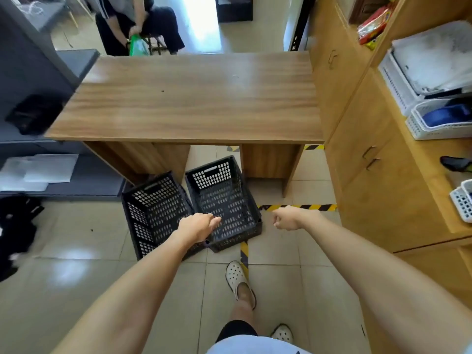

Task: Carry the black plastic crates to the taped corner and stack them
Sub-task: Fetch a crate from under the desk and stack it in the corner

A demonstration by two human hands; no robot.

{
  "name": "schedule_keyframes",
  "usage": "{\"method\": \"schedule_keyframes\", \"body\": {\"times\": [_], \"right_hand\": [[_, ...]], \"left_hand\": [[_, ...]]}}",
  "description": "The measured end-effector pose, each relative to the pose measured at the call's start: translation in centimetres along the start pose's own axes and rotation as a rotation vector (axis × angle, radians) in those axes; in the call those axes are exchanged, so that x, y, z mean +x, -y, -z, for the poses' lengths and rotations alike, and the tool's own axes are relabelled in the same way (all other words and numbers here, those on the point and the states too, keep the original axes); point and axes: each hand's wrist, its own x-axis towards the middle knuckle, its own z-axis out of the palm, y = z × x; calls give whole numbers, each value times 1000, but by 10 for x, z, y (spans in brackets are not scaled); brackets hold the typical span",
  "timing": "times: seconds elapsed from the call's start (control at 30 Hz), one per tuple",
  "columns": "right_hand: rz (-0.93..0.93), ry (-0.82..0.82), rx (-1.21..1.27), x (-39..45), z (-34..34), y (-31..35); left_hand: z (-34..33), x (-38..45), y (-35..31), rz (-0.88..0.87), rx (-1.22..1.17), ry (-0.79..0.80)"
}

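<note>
Two black crates on the floor, side by side, touching at the near ends: right crate upright by the yellow-black tape, left crate tipped against the table leg. Not yet stacked. Left hand reaches over the right crate's near rim, fingers loosely extended, holding nothing. Right hand hangs beside that crate, fingers curled, empty. Likely step: grasp the right crate. Take both end rims (handle slots look best), lift level, keep clear of the table edge.
</note>
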Motion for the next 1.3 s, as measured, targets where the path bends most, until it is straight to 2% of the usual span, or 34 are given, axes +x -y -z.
{"method": "schedule_keyframes", "body": {"times": [0.17, 0.33, 0.57, 0.83, 1.03, 1.23, 1.3], "right_hand": [[-86, -55, -72, 38, 93, -15], [-41, -134, 64, 81, 152, -10], [-13, 61, -51, 144, 180, -16], [190, 206, -195, 223, 248, -8], [233, 363, -236, 280, 223, 11], [184, 449, -240, 337, 159, 5], [161, 422, -228, 362, 144, -1]], "left_hand": [[44, 58, 28, 31, -63, 19], [88, 113, 45, 64, -48, 24], [109, 167, 53, 144, -105, 58], [118, 208, 62, 380, -223, 114], [105, 237, 73, 507, -383, 108], [41, 269, 103, 543, -410, 152], [15, 284, 115, 551, -427, 181]]}}
